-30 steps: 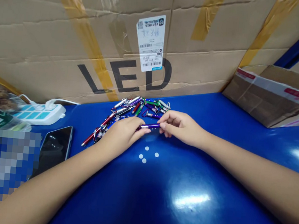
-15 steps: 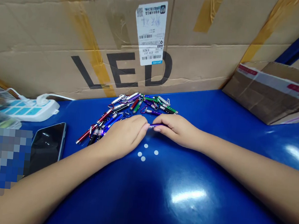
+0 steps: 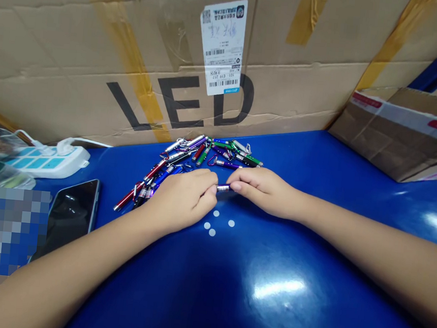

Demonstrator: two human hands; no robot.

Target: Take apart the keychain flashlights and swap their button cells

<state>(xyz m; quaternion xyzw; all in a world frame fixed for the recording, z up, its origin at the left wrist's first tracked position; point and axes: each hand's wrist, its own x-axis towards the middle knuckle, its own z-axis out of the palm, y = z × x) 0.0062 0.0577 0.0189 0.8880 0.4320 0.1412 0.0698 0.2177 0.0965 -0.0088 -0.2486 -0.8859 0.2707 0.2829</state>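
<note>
Between my two hands is a small purple keychain flashlight (image 3: 223, 188), its silver label band showing in the gap. My left hand (image 3: 187, 199) is closed around its left end, which the fingers hide. The thumb and forefinger of my right hand (image 3: 264, 189) pinch the other end. Just beyond the hands lies a heap of similar keychain flashlights (image 3: 177, 156) in red, blue, green, purple, black and silver, several with carabiner clips. Several small pale round discs (image 3: 212, 232) lie flat on the blue table (image 3: 199, 295), nearer to me than the hands.
A large cardboard box (image 3: 294, 84) marked LED stands along the back. On the left are a phone (image 3: 73, 207), a white power strip (image 3: 59, 165) with plugs, and a plastic bag (image 3: 6, 178). An open cardboard box (image 3: 393, 136) sits at the right.
My fingers have parted slightly along the flashlight, so more of its silver band shows between them. Both hands keep their hold. The whole view has shifted a little.
</note>
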